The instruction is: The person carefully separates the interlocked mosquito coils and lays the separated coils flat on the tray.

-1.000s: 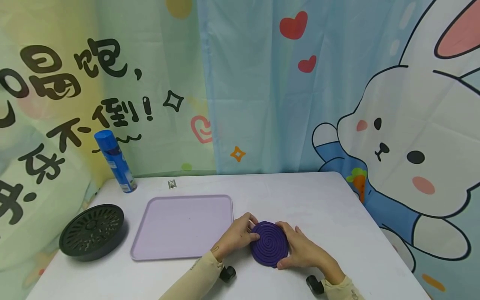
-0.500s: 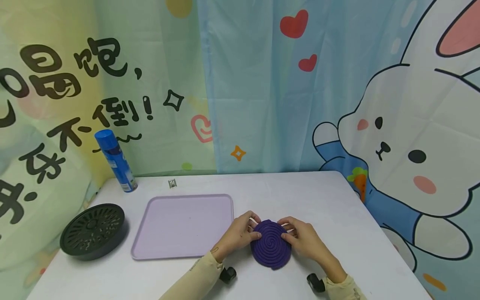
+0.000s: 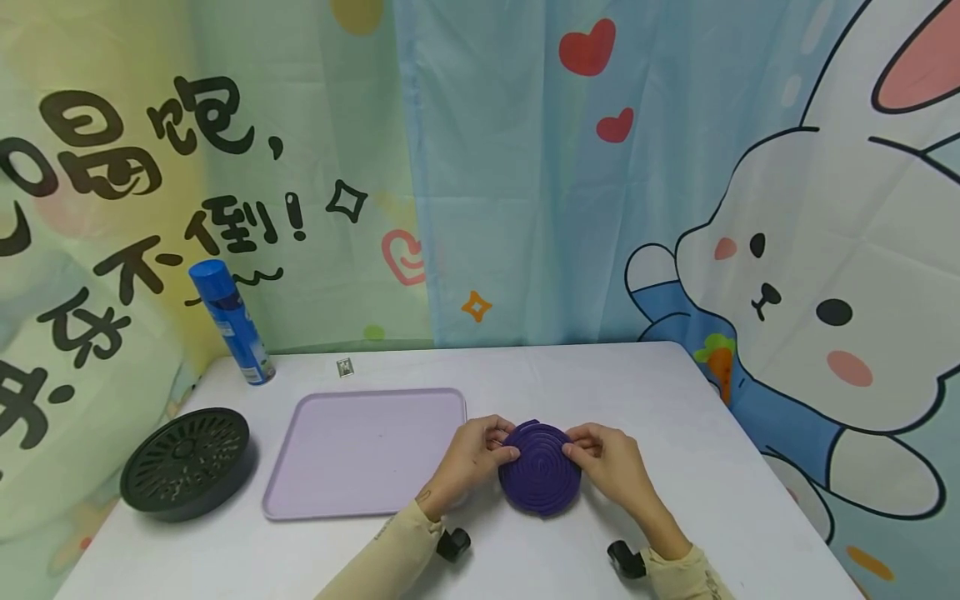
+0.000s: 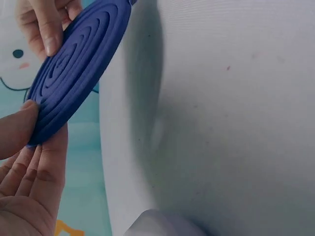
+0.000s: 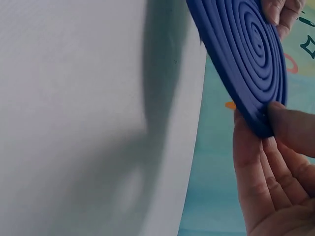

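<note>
A flat round disc (image 3: 539, 469), dark purple and made of a spiral coil, is held up off the table and tilted toward me. My left hand (image 3: 477, 454) pinches its left edge, thumb on the front and fingers behind. On the opposite edge, my right hand (image 3: 611, 467) pinches it the same way. The left wrist view shows the coiled disc (image 4: 81, 64) between both hands, with its shadow on the table below. From the right wrist, the disc (image 5: 246, 59) looks bluish, and the right thumb presses on its ridged face.
Left of the hands lies a pale purple tray (image 3: 367, 454). A black round pan-like piece with a slotted top (image 3: 185, 462) sits farther left. Toward the back stand a blue spray can (image 3: 234, 325) and a small square metallic item (image 3: 344, 367) on the white table (image 3: 720, 500).
My right hand has shifted from the disc's lower right side to its upper right edge. Both hands have then raised the disc and tilted it up.
</note>
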The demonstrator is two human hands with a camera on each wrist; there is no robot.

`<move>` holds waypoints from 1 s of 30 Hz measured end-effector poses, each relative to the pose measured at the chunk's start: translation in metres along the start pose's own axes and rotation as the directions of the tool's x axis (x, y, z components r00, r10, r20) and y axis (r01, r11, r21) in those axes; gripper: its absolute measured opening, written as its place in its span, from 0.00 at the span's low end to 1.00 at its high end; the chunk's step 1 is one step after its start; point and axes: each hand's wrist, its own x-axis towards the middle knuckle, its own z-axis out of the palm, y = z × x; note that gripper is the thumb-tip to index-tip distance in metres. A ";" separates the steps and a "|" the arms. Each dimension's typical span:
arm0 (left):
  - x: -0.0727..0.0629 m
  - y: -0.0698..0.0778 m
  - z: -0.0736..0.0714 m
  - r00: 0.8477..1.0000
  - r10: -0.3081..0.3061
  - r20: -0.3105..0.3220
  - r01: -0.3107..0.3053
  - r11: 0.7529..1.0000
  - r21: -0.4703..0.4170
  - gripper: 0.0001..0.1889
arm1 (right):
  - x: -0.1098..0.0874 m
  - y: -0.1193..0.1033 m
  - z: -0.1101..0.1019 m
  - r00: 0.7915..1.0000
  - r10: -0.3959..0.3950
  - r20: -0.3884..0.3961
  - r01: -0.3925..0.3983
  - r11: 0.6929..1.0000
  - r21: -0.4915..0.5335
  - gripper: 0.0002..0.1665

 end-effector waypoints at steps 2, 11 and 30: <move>0.001 0.001 -0.002 1.000 0.006 -0.014 -0.006 1.000 -0.010 0.10 | 0.001 -0.001 0.001 1.000 -0.007 -0.029 0.007 1.000 -0.002 0.09; 0.003 0.004 -0.009 0.996 0.038 -0.081 -0.042 0.998 -0.042 0.08 | 0.006 -0.006 0.002 0.986 -0.067 -0.150 0.069 0.998 0.006 0.07; -0.001 0.023 -0.032 0.955 0.119 -0.271 -0.149 0.984 -0.094 0.07 | 0.024 -0.037 -0.007 0.964 -0.106 -0.244 0.111 0.994 0.007 0.07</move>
